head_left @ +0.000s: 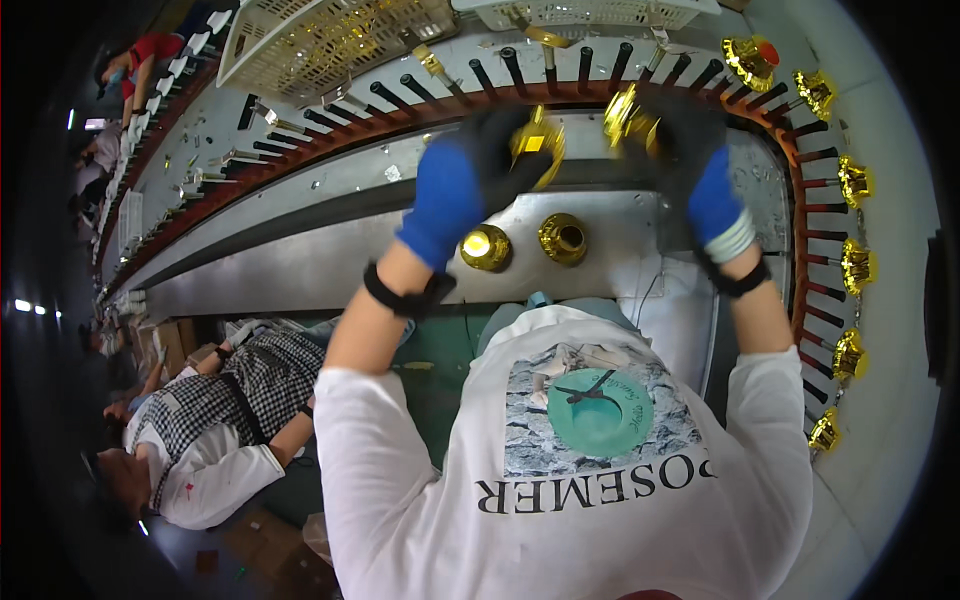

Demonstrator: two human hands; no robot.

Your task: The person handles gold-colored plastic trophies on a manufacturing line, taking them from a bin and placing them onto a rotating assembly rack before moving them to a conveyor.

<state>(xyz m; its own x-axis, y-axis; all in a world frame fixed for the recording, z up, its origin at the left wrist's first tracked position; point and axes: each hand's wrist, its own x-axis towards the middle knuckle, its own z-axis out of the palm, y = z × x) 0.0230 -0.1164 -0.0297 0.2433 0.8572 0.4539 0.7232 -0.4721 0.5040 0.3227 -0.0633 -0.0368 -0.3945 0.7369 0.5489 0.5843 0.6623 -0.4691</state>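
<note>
Two gold-coloured, metallised caps, one per gloved hand, held above the metal workbench (330, 255). The left cap (537, 148) sits in the closed fingers of the left hand (480, 170); the right cap (626, 118), blurred, is clasped by the right hand (690, 160). Both hands wear dark gloves with blue cuffs and are wrapped around their parts, well apart from each other. The caps appear small, rigid and light; the mirror finish looks slippery and liable to scratch or smudge, so the flank or ribbed skirt seems the better place to take hold, with the fabric glove pads rather than pinching the crown. Near the person, two further caps stand on the bench: one dome-up (485, 247), one hollow-up (563, 238), just beside each other. Beyond the hands a curved conveyor of dark pegs (520, 68) runs left to right; on its right bend, pegs carry mounted gold caps (856, 182). White mesh baskets (330, 40) lie at the far side. A seated person in a checked garment (215, 410) is at the near left.
</note>
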